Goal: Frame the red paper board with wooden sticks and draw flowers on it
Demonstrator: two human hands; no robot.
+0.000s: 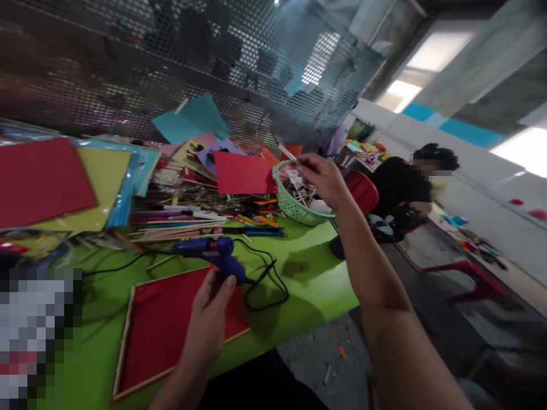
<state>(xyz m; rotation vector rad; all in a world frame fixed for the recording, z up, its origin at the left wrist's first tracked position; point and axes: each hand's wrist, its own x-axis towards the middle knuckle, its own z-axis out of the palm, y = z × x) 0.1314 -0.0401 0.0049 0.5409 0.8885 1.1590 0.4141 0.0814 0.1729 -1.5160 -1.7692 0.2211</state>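
Green table (316, 290), right grip (322, 177) pinching white stick (289, 154) above basket (299, 210), left grip (213, 310) by glue gun (196, 247), closure unclear

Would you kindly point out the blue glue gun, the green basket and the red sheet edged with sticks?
Blue glue gun (212, 249): head view, on its body.
Green basket (298, 210): head view, on its front wall.
Red sheet (159, 323): head view, on its bare surface.
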